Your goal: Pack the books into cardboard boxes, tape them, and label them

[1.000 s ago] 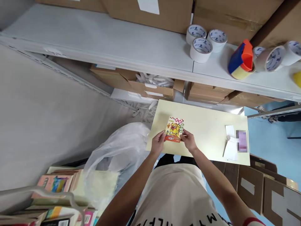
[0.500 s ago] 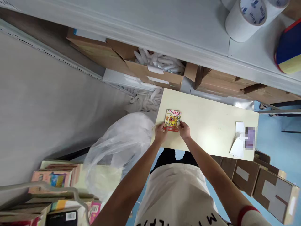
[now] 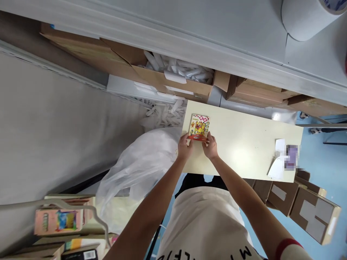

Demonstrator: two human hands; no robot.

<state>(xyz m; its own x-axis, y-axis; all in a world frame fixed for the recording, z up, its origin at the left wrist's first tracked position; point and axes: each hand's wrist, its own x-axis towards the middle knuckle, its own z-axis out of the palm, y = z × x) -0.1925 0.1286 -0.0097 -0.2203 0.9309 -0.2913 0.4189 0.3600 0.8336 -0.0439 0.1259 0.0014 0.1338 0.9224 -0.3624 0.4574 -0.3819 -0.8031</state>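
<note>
A small, colourful booklet with a cartoon cover [image 3: 198, 126] lies on the left part of a pale yellow table [image 3: 244, 144]. My left hand [image 3: 184, 147] pinches its lower left corner. At the lower right corner, my right hand [image 3: 210, 146] grips the booklet with curled fingers. Both forearms reach up from the bottom of the view.
White paper slips [image 3: 278, 160] lie at the table's right end. A clear plastic bag [image 3: 138, 169] bulges left of the table. Open cardboard boxes [image 3: 173, 81] sit under a grey shelf [image 3: 189, 29] holding a tape roll [image 3: 306, 16]. Books [image 3: 58, 220] are stacked lower left; more boxes [image 3: 314, 213] lower right.
Both hands have slid the booklet up and slightly left on the table. The camera has moved closer to the shelf, so most of the tape rolls have left the view.
</note>
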